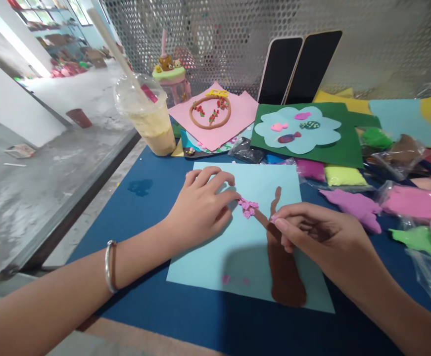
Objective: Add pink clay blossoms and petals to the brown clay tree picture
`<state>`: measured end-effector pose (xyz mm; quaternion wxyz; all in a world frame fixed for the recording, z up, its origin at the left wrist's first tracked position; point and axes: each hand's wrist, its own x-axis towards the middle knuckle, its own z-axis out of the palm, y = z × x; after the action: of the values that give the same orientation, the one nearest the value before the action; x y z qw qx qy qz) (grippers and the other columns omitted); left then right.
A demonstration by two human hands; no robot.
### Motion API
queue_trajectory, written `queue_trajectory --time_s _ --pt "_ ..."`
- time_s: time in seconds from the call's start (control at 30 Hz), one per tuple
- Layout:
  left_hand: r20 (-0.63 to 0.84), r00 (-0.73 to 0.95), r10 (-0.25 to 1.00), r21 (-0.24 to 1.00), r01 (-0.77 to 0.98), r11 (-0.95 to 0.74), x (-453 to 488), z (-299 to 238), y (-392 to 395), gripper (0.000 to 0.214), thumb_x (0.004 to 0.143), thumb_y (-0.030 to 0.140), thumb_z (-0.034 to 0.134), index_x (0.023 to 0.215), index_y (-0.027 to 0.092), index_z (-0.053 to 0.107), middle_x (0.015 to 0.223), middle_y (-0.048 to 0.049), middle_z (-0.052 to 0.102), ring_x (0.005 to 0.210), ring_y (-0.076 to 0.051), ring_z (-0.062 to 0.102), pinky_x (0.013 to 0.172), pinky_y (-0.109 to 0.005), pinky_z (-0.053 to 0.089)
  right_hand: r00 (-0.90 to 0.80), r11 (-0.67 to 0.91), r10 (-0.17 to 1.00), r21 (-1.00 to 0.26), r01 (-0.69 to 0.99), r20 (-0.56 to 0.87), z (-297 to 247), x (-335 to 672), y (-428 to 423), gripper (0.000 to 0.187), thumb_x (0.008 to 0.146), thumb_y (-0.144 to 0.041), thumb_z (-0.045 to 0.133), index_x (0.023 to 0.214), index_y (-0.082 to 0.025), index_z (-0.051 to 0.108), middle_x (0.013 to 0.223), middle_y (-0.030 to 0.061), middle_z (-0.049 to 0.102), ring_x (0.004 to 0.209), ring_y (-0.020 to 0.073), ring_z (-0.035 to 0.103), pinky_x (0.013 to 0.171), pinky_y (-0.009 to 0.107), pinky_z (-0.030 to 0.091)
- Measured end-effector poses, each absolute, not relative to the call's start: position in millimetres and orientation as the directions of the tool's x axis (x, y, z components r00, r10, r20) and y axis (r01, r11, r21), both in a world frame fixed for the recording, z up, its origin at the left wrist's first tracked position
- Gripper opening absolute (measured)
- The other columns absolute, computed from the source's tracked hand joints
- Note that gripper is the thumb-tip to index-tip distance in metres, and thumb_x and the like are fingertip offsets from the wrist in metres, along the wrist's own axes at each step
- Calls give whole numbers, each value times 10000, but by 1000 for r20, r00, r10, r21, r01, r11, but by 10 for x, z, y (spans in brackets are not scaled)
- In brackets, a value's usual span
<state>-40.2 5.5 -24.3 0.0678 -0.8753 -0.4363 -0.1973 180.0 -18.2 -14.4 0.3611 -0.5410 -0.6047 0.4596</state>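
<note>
A light blue sheet of paper (200, 262) lies before me, bearing a brown clay tree (285, 267) with thin branches. Small pink clay flowers (248, 207) cluster at the end of its left branch. My left hand (204, 207) rests on the sheet's left part, fingers spread and bent, with the index fingertip at the flowers. Over the upper trunk, my right hand (311, 232) has thumb and index finger pinched together. A tiny pinkish spot shows at those fingertips; whether it is clay or a nail I cannot tell. Two pink bits (226, 280) sit near the sheet's lower edge.
A plastic cup with a straw (152, 118) stands back left, near the table edge. Behind the sheet are a pink paper craft (237, 113), a green card with fish (311, 143) and two phones (280, 69). Bagged clay (411, 200) lies at right.
</note>
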Motion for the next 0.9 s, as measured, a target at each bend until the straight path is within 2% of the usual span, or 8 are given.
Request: queue_trajectory --time_s 0.53,0.6,0.7,0.77,0.9 --pt "377 543 751 100 782 -616 -386 -204 52 288 856 123 492 1015 237 703 1148 -59 660 1076 -265 528 848 -417 348 -183 17 982 -947 321 -44 -178 1826 -153 197 810 -415 698 785 -219 705 539 -21 603 502 122 579 517 231 495" --pt "408 514 755 169 770 -615 -353 -168 21 264 879 135 493 997 234 709 1110 -51 676 1044 -244 548 850 -402 362 -199 28 979 -941 337 -42 -181 1837 -148 198 814 -420 695 794 -224 714 529 -29 595 502 117 578 521 224 494" --pt "459 426 780 397 687 -609 -281 -103 -74 191 899 167 540 946 224 716 997 -32 695 949 -183 598 849 -349 412 -192 52 981 -927 371 -22 -170 1835 -161 173 813 -408 700 804 -239 732 537 -33 606 531 122 579 542 232 493" --pt "463 388 797 524 606 -598 -240 -79 -144 119 876 210 632 958 224 716 963 -25 696 912 -162 623 842 -320 444 -192 74 981 -916 394 -3 -160 1823 -179 163 807 -406 707 797 -247 739 546 -30 621 545 132 582 532 241 484" --pt "487 392 781 571 533 -624 -209 -93 -217 162 823 276 749 974 228 715 962 -21 712 906 -163 650 832 -317 461 -194 94 981 -922 376 21 -161 1799 -214 135 802 -384 715 789 -254 750 551 -28 640 542 137 594 546 252 502"
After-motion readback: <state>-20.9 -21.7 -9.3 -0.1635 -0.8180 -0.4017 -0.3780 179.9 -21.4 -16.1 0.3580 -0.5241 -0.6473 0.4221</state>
